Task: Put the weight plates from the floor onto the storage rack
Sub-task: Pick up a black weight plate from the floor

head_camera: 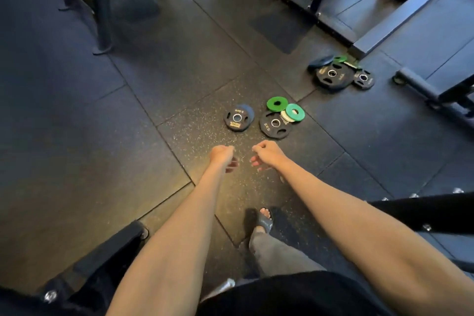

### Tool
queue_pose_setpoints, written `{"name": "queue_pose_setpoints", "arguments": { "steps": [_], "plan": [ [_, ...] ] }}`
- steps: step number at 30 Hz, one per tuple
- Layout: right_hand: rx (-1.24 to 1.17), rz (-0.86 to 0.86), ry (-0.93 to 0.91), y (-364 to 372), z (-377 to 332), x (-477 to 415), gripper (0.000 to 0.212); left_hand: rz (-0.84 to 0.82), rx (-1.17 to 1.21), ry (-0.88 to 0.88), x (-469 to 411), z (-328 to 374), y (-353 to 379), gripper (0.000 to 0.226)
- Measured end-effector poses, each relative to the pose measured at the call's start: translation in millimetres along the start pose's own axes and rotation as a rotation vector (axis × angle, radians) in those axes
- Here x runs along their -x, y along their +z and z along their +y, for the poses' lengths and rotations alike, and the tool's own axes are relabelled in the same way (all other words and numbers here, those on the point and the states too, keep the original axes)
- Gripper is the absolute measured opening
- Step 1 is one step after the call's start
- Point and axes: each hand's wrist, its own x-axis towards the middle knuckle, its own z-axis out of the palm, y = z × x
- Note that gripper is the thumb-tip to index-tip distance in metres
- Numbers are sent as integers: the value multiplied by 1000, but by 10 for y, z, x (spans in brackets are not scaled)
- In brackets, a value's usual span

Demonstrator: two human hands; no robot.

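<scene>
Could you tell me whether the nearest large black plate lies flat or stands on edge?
Flat: the black plate lies face up on the floor, centre ring showing.

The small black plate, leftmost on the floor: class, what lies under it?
Under the small black plate, a dark blue plate shows at its far edge; the rest is covered.
</scene>
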Motion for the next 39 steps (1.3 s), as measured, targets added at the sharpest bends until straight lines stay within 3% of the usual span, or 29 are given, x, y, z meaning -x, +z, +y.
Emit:
{"name": "queue_pose_setpoints", "arguments": {
  "steps": [8,23,31,39],
  "plan": [
    [-119,71,72,-856,-485,-986,21,-71,-123,22,-901,1346,529,9],
    [-619,318,404,-1428,-930,-3038,17,-365,-787,19,-3186,2855,1652,14],
    [-885,390,553,-1527,-279,-4184,19,-427,-947,-15,-4433,2710,2306,24],
    [-1094,479,708,-1357,1125,-5750,24,-357,-852,-169,-6099,1927,3212,5]
  ]
}}
